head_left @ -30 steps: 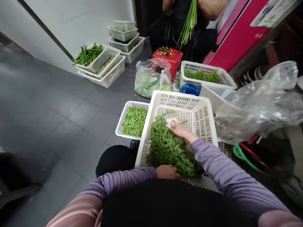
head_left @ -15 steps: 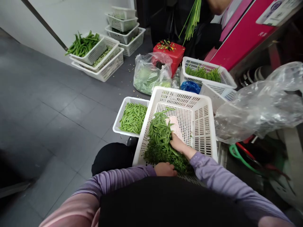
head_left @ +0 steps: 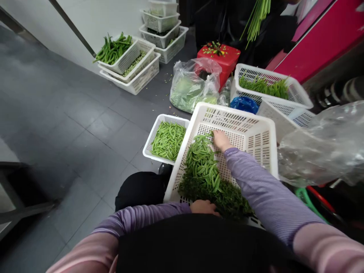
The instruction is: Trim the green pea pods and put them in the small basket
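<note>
A large white slotted basket [head_left: 269,151] stands in front of me. Inside it, flat green pea pods [head_left: 201,157] lie heaped on its left side, with darker feathery greens [head_left: 218,195] at the near end. My right hand [head_left: 222,140] reaches to the far end of the heap, its fingers closed on a bit of green that looks like a pea pod. At the near edge my left hand [head_left: 204,207] rests over the dark greens, fingers extended and partly hidden. To the left stands a smaller white basket [head_left: 146,151] filled with pea pods [head_left: 169,140].
Stacked white baskets [head_left: 142,81] with long green peppers [head_left: 113,49] stand by the wall. Beyond my basket are a plastic bag of greens [head_left: 184,91], a red stool [head_left: 227,60] and another basket [head_left: 297,87]. A person there holds long green stalks [head_left: 258,19]. Clear plastic [head_left: 335,140] bulges at right.
My right hand has moved from the middle of the pea heap to its far end. My left hand has stayed at the near edge. The whole view has shifted slightly.
</note>
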Demonstrator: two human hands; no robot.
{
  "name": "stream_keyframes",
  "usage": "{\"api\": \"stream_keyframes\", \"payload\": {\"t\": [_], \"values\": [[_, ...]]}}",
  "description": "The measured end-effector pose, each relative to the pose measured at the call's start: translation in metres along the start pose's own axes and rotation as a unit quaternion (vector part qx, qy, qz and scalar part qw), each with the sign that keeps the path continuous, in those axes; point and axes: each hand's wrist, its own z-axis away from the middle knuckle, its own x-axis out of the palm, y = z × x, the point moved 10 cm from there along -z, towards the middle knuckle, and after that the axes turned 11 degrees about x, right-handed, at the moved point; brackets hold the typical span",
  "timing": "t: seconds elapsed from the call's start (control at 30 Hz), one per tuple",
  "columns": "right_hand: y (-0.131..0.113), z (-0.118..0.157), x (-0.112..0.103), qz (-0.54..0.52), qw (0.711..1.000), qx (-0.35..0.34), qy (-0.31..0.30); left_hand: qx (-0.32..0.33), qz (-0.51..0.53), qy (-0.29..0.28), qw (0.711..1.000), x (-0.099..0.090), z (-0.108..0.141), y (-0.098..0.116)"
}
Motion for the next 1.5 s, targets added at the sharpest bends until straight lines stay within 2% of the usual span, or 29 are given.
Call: {"api": "stream_keyframes", "payload": {"t": [0.1, 0.17, 0.2, 0.27, 0.33, 0.37, 0.43, 0.53, 0.6, 0.67, 0.8, 0.93, 1.0, 1.07, 1.13, 1.2, 1.27, 1.33, 1.4, 1.47, 1.5], "values": [[0.016, 0.019, -0.007, -0.010, 0.996, 0.020, 0.089, 0.024, -0.026, -0.013, 0.999, 0.002, -0.001, 0.006], [0.026, 0.040, -0.015, -0.041, 0.995, 0.023, 0.092, 0.018, -0.022, 0.005, 1.000, -0.003, 0.000, 0.007], [0.031, 0.055, -0.020, -0.059, 0.994, 0.024, 0.090, 0.006, -0.008, 0.029, 1.000, -0.010, 0.001, 0.005], [0.036, 0.095, -0.030, -0.089, 0.993, 0.012, 0.082, -0.056, 0.043, 0.122, 0.990, -0.033, 0.008, -0.010], [0.034, 0.145, -0.031, -0.125, 0.990, -0.024, 0.055, -0.138, 0.133, 0.231, 0.954, -0.055, 0.022, -0.033], [0.031, 0.171, -0.028, -0.157, 0.986, -0.046, 0.033, -0.166, 0.196, 0.267, 0.929, -0.060, 0.027, -0.042], [0.027, 0.219, -0.018, -0.202, 0.977, -0.069, 0.005, -0.168, 0.345, 0.280, 0.880, -0.058, 0.028, -0.047], [0.022, 0.266, -0.008, -0.224, 0.971, -0.082, 0.009, -0.115, 0.502, 0.255, 0.818, -0.049, 0.024, -0.028], [0.018, 0.286, -0.009, -0.224, 0.970, -0.094, 0.027, -0.087, 0.538, 0.258, 0.797, -0.047, 0.028, -0.011], [0.013, 0.301, -0.013, -0.223, 0.968, -0.113, 0.039, -0.074, 0.550, 0.258, 0.791, -0.044, 0.035, 0.006], [-0.002, 0.333, -0.026, -0.227, 0.959, -0.154, 0.068, -0.073, 0.528, 0.242, 0.811, -0.042, 0.047, 0.036], [-0.016, 0.356, -0.035, -0.259, 0.947, -0.165, 0.090, -0.064, 0.445, 0.308, 0.838, -0.060, 0.052, 0.047], [-0.012, 0.355, -0.042, -0.315, 0.932, -0.143, 0.111, -0.097, 0.333, 0.324, 0.880, -0.067, 0.053, 0.039], [0.003, 0.344, -0.048, -0.411, 0.898, -0.102, 0.118, -0.174, 0.182, 0.292, 0.923, -0.067, 0.057, 0.020], [0.021, 0.328, -0.047, -0.508, 0.855, -0.063, 0.090, -0.253, 0.071, 0.232, 0.936, -0.063, 0.064, -0.004], [0.034, 0.312, -0.041, -0.567, 0.822, -0.035, 0.042, -0.295, 0.035, 0.187, 0.936, -0.059, 0.070, -0.021], [0.039, 0.301, -0.032, -0.590, 0.807, -0.015, -0.008, -0.266, 0.021, 0.196, 0.943, -0.068, 0.068, -0.018], [0.037, 0.295, -0.026, -0.594, 0.803, -0.011, -0.051, -0.192, 0.015, 0.219, 0.957, -0.083, 0.057, 0.001], [0.028, 0.294, -0.024, -0.583, 0.808, -0.024, -0.082, -0.120, 0.035, 0.216, 0.968, -0.094, 0.043, 0.023], [0.022, 0.295, -0.028, -0.542, 0.836, -0.040, -0.082, -0.086, 0.047, 0.183, 0.978, -0.099, 0.031, 0.037], [0.023, 0.296, -0.034, -0.505, 0.860, -0.045, -0.053, -0.080, 0.034, 0.169, 0.982, -0.102, 0.027, 0.041]]}}
